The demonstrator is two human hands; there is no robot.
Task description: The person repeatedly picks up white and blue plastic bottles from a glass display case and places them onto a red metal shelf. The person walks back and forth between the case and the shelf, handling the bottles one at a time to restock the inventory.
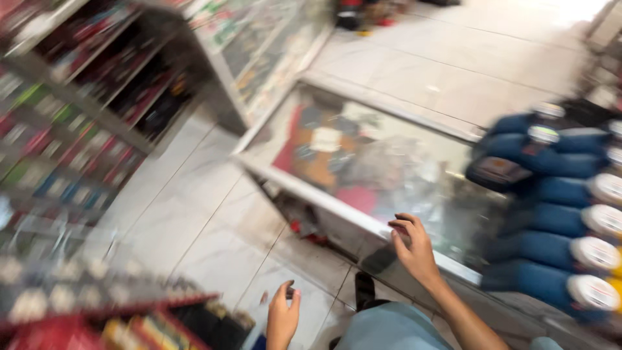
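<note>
Right hand on glass display counter edge
Fingers curled, gripping nothing; left hand lower, loosely open, empty; the counter runs diagonally up-left; blue bottles lie right.

Our right hand reaches forward, fingers curled and empty; our left hand hangs low, loosely open.

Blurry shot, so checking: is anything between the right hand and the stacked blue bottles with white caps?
Nothing visible: the right hand rests on the glass counter's edge, with bare glass between it and the blue bottles.
</note>
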